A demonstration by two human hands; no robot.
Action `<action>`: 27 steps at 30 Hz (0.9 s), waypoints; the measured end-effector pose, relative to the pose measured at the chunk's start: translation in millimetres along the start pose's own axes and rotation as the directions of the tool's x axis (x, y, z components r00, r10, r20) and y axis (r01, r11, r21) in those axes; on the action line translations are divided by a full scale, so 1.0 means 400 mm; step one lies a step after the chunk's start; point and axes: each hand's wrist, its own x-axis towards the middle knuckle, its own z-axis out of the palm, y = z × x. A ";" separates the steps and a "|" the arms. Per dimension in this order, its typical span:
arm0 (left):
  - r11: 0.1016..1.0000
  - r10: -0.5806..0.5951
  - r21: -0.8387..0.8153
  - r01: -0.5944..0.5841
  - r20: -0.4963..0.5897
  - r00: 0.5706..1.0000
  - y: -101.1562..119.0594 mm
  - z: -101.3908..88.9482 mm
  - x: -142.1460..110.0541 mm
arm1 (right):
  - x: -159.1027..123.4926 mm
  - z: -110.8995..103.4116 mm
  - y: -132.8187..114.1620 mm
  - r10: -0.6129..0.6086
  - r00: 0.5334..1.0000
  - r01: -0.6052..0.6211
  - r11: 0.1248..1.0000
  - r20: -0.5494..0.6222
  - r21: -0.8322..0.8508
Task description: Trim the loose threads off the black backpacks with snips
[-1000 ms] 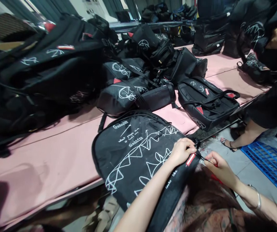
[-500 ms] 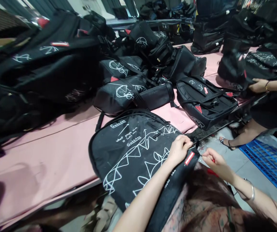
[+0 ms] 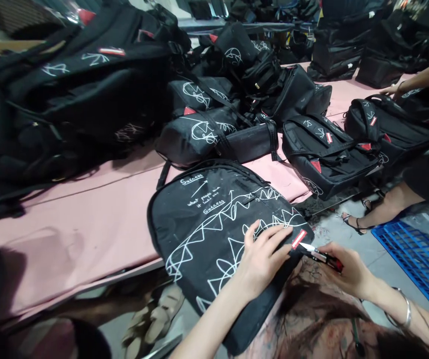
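A black backpack [image 3: 199, 219] with white scribbled lines and the word "Success" lies face up, partly on the pink table and partly over my lap. My left hand [image 3: 264, 257] rests on its front panel, fingers spread, just left of a red and white label [image 3: 299, 239]. In my right hand [image 3: 343, 269] is a pair of thread snips [image 3: 321, 255] with a red part at the grip. The pointed blades reach the label's lower right edge; whether they touch a thread cannot be made out.
Black backpacks [image 3: 326, 154] crowd the pink table [image 3: 87, 234], with a large pile [image 3: 87, 99] at the left. At the right, another person's hand [image 3: 393, 89] is by a bag. A blue plastic crate [image 3: 416, 264] stands on the floor; sandals [image 3: 162, 309] show below the table.
My left hand has gone from pinching at the backpack's edge to lying flat on the panel. The snips' blades now point at the label. The other person's hand has moved farther back.
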 end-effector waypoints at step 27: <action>0.998 0.051 0.031 -0.046 -0.167 0.985 0.022 0.055 -0.001 | 0.027 0.064 -0.052 0.020 1.000 -0.012 0.907 0.013 -0.421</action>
